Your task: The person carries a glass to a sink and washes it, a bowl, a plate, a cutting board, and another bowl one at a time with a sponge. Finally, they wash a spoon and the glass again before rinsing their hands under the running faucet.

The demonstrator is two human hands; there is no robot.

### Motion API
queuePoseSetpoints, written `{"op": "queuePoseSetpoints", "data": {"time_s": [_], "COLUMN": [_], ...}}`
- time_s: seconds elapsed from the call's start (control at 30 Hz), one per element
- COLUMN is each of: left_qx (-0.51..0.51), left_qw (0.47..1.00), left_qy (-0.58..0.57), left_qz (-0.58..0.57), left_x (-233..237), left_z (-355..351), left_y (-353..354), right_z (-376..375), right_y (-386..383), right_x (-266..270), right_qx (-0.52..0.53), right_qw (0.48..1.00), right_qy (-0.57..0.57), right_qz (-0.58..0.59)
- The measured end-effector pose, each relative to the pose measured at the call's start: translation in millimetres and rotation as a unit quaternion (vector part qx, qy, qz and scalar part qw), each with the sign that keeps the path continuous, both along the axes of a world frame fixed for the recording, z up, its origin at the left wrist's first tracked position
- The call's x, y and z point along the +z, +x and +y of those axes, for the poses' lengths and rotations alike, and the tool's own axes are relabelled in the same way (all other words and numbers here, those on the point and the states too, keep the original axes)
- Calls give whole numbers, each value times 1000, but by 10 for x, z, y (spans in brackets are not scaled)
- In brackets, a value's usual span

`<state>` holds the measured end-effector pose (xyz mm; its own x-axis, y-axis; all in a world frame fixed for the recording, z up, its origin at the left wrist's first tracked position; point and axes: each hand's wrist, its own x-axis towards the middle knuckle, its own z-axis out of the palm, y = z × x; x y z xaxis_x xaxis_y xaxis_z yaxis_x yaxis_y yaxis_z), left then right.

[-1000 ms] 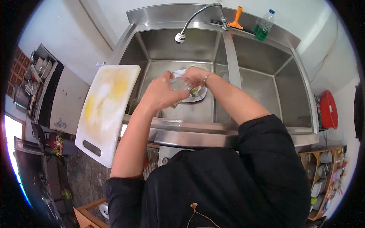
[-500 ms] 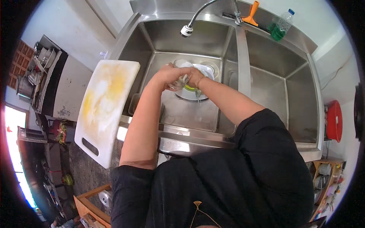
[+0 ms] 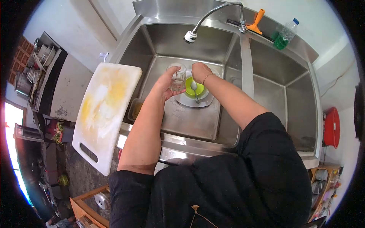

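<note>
In the left basin of the sink, my left hand (image 3: 166, 84) is wrapped round a clear drinking glass (image 3: 178, 80). My right hand (image 3: 200, 72) is closed just right of the glass, over the back of a white plate (image 3: 205, 101). What its fingers hold, if anything, is hidden. On the plate rests a green bowl (image 3: 189, 92), with a metal spoon (image 3: 194, 89) lying across it. The glass is above the left side of the plate and partly overlaps it from this angle.
A stained white cutting board (image 3: 104, 114) lies over the sink's left edge. A flexible faucet (image 3: 190, 37) hangs over the basin. Behind the sink are an orange-handled squeegee (image 3: 257, 22) and a bottle of green liquid (image 3: 286, 35). A clear container (image 3: 135, 110) sits by the board.
My hands have moved apart: the left, with the glass, slightly to the left, the right out of the glass area. The bowl and spoon now show between them.
</note>
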<state>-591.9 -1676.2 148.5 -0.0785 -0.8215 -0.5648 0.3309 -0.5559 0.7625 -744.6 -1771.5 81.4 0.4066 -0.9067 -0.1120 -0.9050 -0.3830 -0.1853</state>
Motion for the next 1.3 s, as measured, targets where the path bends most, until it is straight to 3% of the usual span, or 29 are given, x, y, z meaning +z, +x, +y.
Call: {"op": "queuePoseSetpoints", "data": {"time_s": [0.03, 0.13, 0.17, 0.2, 0.23, 0.33, 0.37, 0.4, 0.47, 0.53, 0.63, 0.7, 0.77, 0.9, 0.97, 1.03, 1.1, 1.13, 1.17, 1.27, 1.3], "left_qx": [-16, -29, -10, 10, -15, -47, -51, -54, -56, -55, -54, -32, -16, -1, -2, -2, -10, -15, -16, -22, -25], "left_qw": [1000, 997, 994, 989, 990, 987, 987, 986, 985, 984, 980, 977, 974, 969, 970, 970, 972, 972, 972, 970, 969], "left_qy": [-2, -10, -15, -19, -28, -38, -38, -39, -41, -42, -40, -40, -48, -65, -71, -80, -100, -109, -110, -115, -122], "left_qz": [-9, -66, -105, -144, -139, -148, -150, -153, -158, -165, -185, -205, -222, -237, -234, -229, -213, -206, -208, -214, -215], "left_x": [-51, -111, -71, -33, -11, 41, 49, 59, 52, 35, 33, -33, -57, 23, 59, 116, 180, 189, 180, 107, 71], "left_z": [-27, -48, 0, 24, 18, -4, -7, -11, -23, -31, -23, -53, -80, -49, -17, -7, 24, 38, 42, 39, 28], "left_y": [3, -37, -102, -138, -130, -155, -173, -192, -228, -241, -244, -218, -199, -119, -98, -99, -132, -157, -178, -210, -210], "right_z": [-8, -145, -151, -382, -600, -621, -790, -796, -670, -342, -318, -583, -649, -443, -490, -739, -989, -1067, -1199, -1209, -1234], "right_y": [-26, -213, -323, -496, -665, -959, -1040, -1041, -986, -849, -511, -498, -440, -316, -530, -901, -1295, -1417, -1567, -1661, -1688], "right_x": [23, 486, 663, 506, 342, 518, 383, 248, 2, -142, 221, 154, 213, 695, 957, 1038, 1058, 1072, 1054, 1175, 1210], "right_qx": [19, 166, 86, -1, -88, -199, -108, -17, 163, 200, 68, 130, -138, -15, -47, -154, -303, -356, -378, -398, -409], "right_qw": [999, 960, 974, 978, 958, 869, 954, 988, 969, 979, 957, 945, 890, 924, 946, 949, 833, 795, 776, 799, 807], "right_qy": [-31, 127, 175, 206, 233, 265, 161, 46, -183, -20, 254, 298, 374, 369, 294, 163, 85, -8, -44, -102, -65], "right_qz": [20, 184, 111, -16, -143, -368, -230, -148, 28, -22, 122, -28, -220, -96, -125, -220, -455, -490, -502, -438, -421]}}
